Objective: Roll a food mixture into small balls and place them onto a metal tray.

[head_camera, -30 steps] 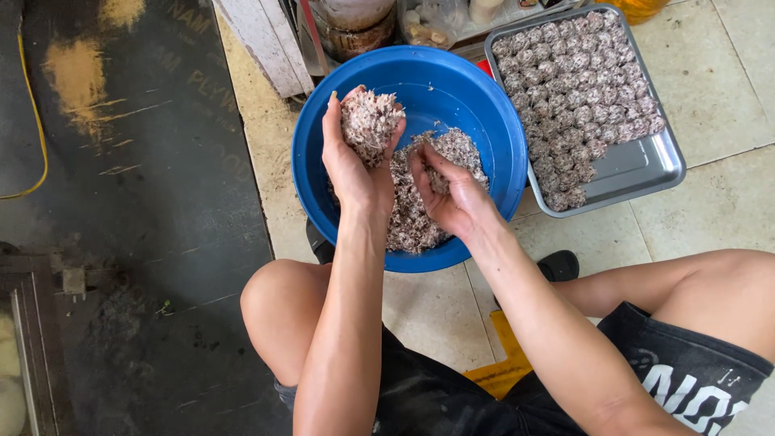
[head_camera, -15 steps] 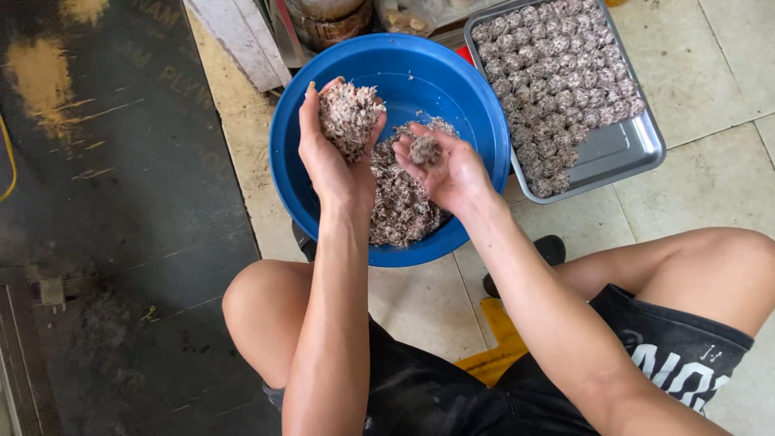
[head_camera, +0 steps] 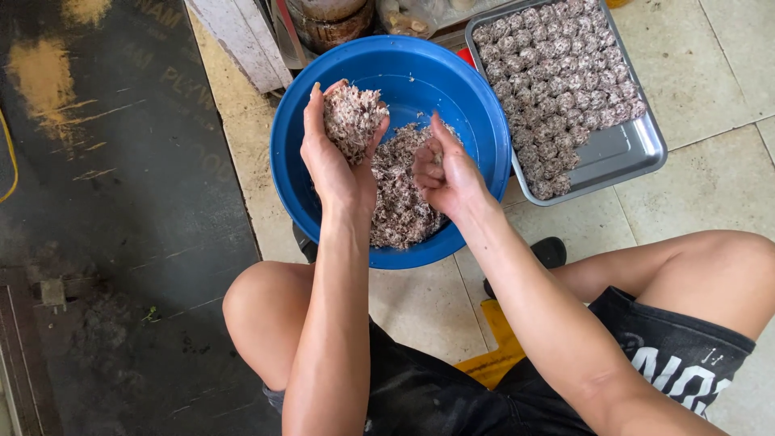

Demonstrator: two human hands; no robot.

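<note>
The right hand [head_camera: 446,171] curls shut over its palm, so whatever its grip encloses is mostly covered by the fingers. The left hand [head_camera: 335,157] hides the underside of the speckled lump [head_camera: 352,119] it cups. Both hands and forearms cover part of the minced mixture [head_camera: 400,202] and the floor of the blue basin [head_camera: 476,113]. The metal tray [head_camera: 622,153] loses its far corner to the top edge. Jars [head_camera: 327,20] and a plastic bag [head_camera: 412,16] above the basin are cut off too; their contents cannot be told. A dark shoe [head_camera: 549,252] is half hidden behind the right forearm
</note>
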